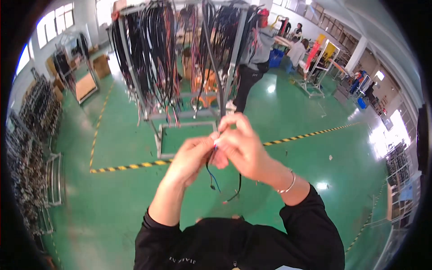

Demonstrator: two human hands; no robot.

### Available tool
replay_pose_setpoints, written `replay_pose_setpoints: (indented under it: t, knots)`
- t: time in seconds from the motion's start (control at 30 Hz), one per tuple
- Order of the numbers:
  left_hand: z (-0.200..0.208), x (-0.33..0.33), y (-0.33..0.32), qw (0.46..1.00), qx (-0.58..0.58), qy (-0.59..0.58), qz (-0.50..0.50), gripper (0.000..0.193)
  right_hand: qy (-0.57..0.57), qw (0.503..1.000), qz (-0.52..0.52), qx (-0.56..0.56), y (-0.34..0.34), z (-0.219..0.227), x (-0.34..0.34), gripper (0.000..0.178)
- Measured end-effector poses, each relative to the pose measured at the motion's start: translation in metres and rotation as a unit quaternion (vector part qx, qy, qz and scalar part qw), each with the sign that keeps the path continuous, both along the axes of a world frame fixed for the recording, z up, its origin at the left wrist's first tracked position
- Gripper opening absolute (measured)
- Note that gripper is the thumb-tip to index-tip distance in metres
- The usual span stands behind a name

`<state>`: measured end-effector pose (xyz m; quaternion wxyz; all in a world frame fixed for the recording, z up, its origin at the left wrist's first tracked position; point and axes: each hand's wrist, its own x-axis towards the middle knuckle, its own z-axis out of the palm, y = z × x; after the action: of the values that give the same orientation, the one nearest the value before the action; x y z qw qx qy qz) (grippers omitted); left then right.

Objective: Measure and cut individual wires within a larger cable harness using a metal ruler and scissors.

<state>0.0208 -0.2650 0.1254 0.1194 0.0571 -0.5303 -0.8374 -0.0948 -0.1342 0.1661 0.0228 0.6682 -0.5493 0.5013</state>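
My left hand point(192, 156) and my right hand point(244, 148) meet in front of me, both closed on the end of a wire harness. Its dark sleeved cable point(221, 96) runs up from my fingers toward the rack. Something small and white point(217, 141) shows between my fingertips; it is too small to name. Below my hands hang loose ends: a blue wire point(214, 178), a dark wire with a small dark connector point(212, 186), and a black lead point(240, 182) with a reddish tip. My fingers hide where the wires join.
Ahead stands a metal rack point(186, 112) hung with many black harnesses point(150, 49). Behind its right side is a person in dark trousers point(249, 85). More harness racks point(33, 112) line the left. Yellow-black tape point(130, 167) marks the green floor. People work at far benches point(283, 42).
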Motion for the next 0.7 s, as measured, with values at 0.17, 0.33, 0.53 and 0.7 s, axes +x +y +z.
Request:
replay_pose_setpoints:
  t: [0.17, 0.33, 0.53, 0.7]
  knots:
    - [-0.060, -0.019, -0.011, 0.959, 0.251, 0.015, -0.134, 0.028, 0.220, 0.966, -0.137, 0.002, 0.016, -0.031, -0.002, 0.016]
    - [-0.075, -0.025, -0.013, 0.957, 0.245, 0.005, -0.153, 0.018, 0.056, 0.980, -0.173, 0.080, 0.027, -0.062, 0.001, 0.020]
    - [-0.106, -0.049, -0.019, 0.993, 0.115, 0.032, 0.024, 0.013, 0.023, 0.967, -0.215, 0.135, 0.014, -0.120, -0.013, 0.026]
    - [-0.150, -0.058, -0.042, 0.995, 0.005, -0.036, 0.098, 0.018, 0.048, 0.959, -0.195, 0.200, -0.007, -0.172, -0.037, 0.027]
